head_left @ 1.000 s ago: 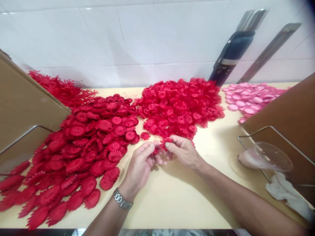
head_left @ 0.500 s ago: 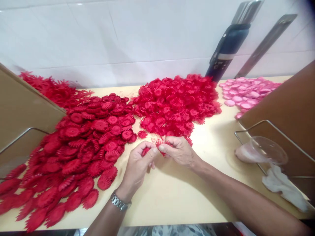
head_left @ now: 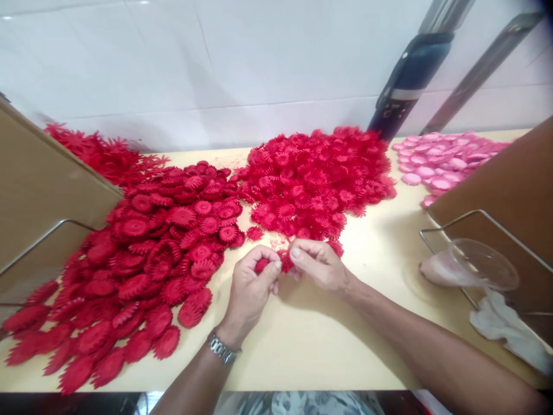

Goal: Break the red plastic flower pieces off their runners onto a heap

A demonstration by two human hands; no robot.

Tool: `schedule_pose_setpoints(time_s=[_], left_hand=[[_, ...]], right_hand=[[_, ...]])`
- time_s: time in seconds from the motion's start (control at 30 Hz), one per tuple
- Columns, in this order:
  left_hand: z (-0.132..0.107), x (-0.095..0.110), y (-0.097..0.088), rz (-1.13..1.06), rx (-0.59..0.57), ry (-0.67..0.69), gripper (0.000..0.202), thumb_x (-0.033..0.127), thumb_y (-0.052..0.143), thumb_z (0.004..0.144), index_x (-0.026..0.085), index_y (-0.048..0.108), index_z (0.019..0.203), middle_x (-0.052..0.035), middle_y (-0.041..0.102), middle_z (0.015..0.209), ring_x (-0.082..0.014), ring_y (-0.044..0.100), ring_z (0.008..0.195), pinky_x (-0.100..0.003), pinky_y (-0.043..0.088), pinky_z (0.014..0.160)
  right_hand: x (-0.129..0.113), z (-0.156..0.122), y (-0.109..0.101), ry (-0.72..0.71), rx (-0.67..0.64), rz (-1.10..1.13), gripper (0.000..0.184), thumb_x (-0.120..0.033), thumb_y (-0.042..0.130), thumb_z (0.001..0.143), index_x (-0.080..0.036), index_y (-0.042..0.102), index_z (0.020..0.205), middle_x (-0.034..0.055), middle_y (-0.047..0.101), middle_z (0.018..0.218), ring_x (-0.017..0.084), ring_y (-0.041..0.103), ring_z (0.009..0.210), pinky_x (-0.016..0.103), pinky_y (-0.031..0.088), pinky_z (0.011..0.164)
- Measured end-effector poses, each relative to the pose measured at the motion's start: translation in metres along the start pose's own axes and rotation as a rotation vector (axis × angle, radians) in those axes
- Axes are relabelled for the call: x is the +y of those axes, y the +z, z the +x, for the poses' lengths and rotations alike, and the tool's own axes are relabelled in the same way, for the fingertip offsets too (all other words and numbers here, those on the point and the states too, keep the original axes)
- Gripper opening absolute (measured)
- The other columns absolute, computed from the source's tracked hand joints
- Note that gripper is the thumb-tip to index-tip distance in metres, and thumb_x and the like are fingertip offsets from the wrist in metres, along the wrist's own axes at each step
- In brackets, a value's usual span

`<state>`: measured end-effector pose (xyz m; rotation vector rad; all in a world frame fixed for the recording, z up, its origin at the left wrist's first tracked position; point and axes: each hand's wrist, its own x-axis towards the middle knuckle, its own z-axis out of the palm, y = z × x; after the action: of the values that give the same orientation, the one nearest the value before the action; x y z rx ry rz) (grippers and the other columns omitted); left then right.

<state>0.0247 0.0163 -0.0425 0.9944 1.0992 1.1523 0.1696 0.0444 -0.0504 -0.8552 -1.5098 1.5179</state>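
Observation:
My left hand [head_left: 251, 288], with a metal watch on its wrist, is closed on red fabric flower pieces; one lies in its curled fingers. A small red flower piece with cut edges [head_left: 285, 261] sits between both hands' fingertips. My right hand [head_left: 322, 266] pinches at its other side, thumb over bent fingers; its exact grip is partly hidden. Just beyond the hands rises a heap of small frilly red flower pieces [head_left: 315, 176]. To the left spreads a large pile of darker red round pieces with notched rims [head_left: 173, 253]. One small red piece [head_left: 254, 233] lies alone between the piles.
Star-shaped red pieces [head_left: 103, 158] lie at the back left, pale pink discs [head_left: 444, 158] at the back right. Brown boards [head_left: 52, 178] flank the table [head_left: 311, 357]. A dark blue bottle [head_left: 410, 80] stands by the wall. A clear plastic cup [head_left: 484, 265] and white tissue [head_left: 510, 328] are at right.
The view has shifted slightly, so everything appears a little further right. My right fingertips have lifted and turned slightly on the red piece, which now shows more between the hands.

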Motion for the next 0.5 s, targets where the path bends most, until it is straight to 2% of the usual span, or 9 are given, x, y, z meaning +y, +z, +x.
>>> schedule_pose_setpoints(time_s=[0.13,0.27,0.5], left_hand=[[0.002,0.001,-0.002,-0.102,0.075,0.020,0.011,0.019,0.056,0.073,0.019,0.046,0.068,0.0085,0.041,0.045,-0.0051,0.036,0.039,-0.017,0.032,0.041],[0.005,0.005,-0.005,-0.200,0.162,0.028,0.015,0.018,0.056,0.072,0.020,0.042,0.067,0.0092,0.040,0.046,-0.0055,0.035,0.038,-0.018,0.032,0.039],[0.002,0.010,-0.004,-0.214,0.080,-0.034,0.015,0.020,0.057,0.072,0.019,0.042,0.067,0.0086,0.041,0.046,-0.0060,0.037,0.040,-0.018,0.034,0.042]], right_hand=[[-0.004,0.000,-0.001,-0.014,0.126,-0.029,0.040,-0.051,0.047,0.084,-0.018,0.048,0.061,-0.0017,0.051,0.054,0.010,0.047,0.050,0.024,0.038,0.050],[-0.011,0.001,-0.005,-0.049,0.200,-0.160,0.039,-0.048,0.046,0.085,-0.018,0.047,0.060,-0.0017,0.048,0.055,0.010,0.045,0.052,0.023,0.036,0.051],[-0.014,0.000,-0.007,-0.056,0.114,-0.177,0.036,-0.048,0.046,0.086,-0.018,0.049,0.066,-0.0020,0.047,0.058,0.010,0.044,0.054,0.024,0.036,0.052]])
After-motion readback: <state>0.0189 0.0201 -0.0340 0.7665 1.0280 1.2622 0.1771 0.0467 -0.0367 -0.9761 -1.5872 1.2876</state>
